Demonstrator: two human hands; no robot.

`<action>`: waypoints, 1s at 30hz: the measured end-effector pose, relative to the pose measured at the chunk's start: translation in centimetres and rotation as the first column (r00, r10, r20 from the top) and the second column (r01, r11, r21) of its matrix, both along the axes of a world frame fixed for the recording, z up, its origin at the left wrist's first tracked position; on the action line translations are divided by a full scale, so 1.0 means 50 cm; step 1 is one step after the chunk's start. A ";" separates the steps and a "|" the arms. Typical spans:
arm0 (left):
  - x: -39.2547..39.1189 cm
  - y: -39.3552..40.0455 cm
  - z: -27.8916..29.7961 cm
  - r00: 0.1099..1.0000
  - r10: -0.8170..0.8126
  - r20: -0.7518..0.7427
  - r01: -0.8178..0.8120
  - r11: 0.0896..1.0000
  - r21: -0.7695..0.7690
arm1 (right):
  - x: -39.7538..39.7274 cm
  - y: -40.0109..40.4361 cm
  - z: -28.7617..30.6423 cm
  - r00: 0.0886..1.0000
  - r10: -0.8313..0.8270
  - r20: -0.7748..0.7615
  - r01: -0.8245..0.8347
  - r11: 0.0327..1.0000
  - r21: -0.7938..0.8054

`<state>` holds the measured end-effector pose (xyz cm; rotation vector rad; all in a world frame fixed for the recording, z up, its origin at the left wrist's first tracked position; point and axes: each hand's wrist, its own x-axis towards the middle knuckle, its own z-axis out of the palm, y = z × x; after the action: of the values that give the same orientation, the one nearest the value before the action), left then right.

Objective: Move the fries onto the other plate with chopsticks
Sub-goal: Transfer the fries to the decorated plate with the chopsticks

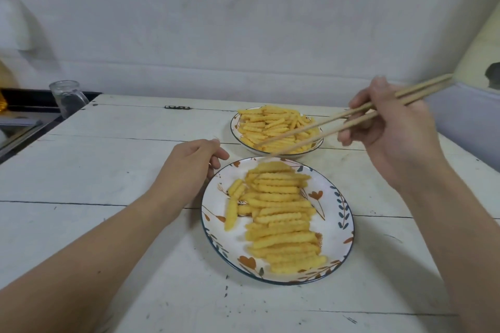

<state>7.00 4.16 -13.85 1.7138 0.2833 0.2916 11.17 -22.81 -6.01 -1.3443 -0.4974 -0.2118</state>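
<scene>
Two plates of crinkle-cut fries in play. Near plate [335, 213] lies between the hands, fries [281, 216] stacked in rough rows across it. Far plate [235, 123], beyond the left hand and ahead-left of the right hand, carries a heaped pile.

Right hand [389, 130]: fingers curled round a pair of chopsticks [324, 128], gripped well back from the tips. Sticks slant down toward the left hand; tips stand apart, over the gap between the two plates, just above the near plate's far rim. No fry seen between the tips, though the tip ends are blurred against the fries, so probably empty.

Left hand [189, 167]: loosely curled, holds nothing, knuckles just beside the near plate's far-left rim; contact with the rim cannot be confirmed.

Judgement: which plate is the source is not clear from this view; tips sit closest to the topmost fry on the near plate.

Method note for the pick: close the tips across a fry's short width, near its middle, so it does not pivot. Take a top, loose fry, not one pinned under others. Light squeeze only; these should snap or slip if pinched hard. Left hand can steady the plate.
</scene>
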 end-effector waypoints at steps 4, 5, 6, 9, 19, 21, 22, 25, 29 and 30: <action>-0.003 -0.004 -0.001 1.000 -0.016 -0.011 0.016 1.000 0.024 | 0.043 -0.023 -0.025 0.950 -0.311 -0.014 0.310 0.950 -0.045; -0.004 -0.006 -0.001 1.000 -0.017 -0.016 0.017 0.999 0.027 | 0.049 -0.025 -0.032 0.940 -0.340 -0.018 0.338 0.939 -0.070; -0.004 -0.007 -0.001 1.000 -0.016 -0.020 0.017 0.999 0.031 | 0.054 -0.025 -0.037 0.936 -0.350 -0.023 0.347 0.934 -0.087; -0.005 -0.009 -0.002 1.000 -0.016 -0.016 0.016 0.999 0.047 | 0.059 -0.018 -0.046 0.935 -0.355 -0.022 0.351 0.931 -0.104; -0.002 -0.008 -0.004 1.000 -0.021 -0.001 0.021 0.998 0.055 | 0.072 0.022 -0.070 0.935 -0.353 0.045 0.355 0.920 -0.164; -0.003 -0.008 -0.003 1.000 -0.020 0.000 0.020 0.998 0.054 | 0.068 0.026 -0.070 0.929 -0.361 0.076 0.369 0.911 -0.185; -0.004 -0.008 -0.002 1.000 -0.020 0.001 0.020 0.998 0.057 | 0.066 0.028 -0.070 0.929 -0.358 0.096 0.371 0.906 -0.202; -0.005 -0.010 -0.001 1.000 -0.020 -0.003 0.020 0.998 0.062 | 0.057 0.035 -0.073 0.926 -0.345 0.155 0.374 0.897 -0.235; -0.006 -0.010 0.000 1.000 -0.022 -0.007 0.022 0.998 0.065 | 0.056 0.039 -0.078 0.918 -0.351 0.184 0.386 0.895 -0.223; -0.006 -0.010 0.000 1.000 -0.022 -0.008 0.022 0.998 0.064 | 0.057 0.040 -0.079 0.918 -0.356 0.176 0.390 0.894 -0.221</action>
<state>6.73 3.66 -13.86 1.7807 0.2628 0.2808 14.04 -20.81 -9.94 -1.6800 -0.3784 -0.5746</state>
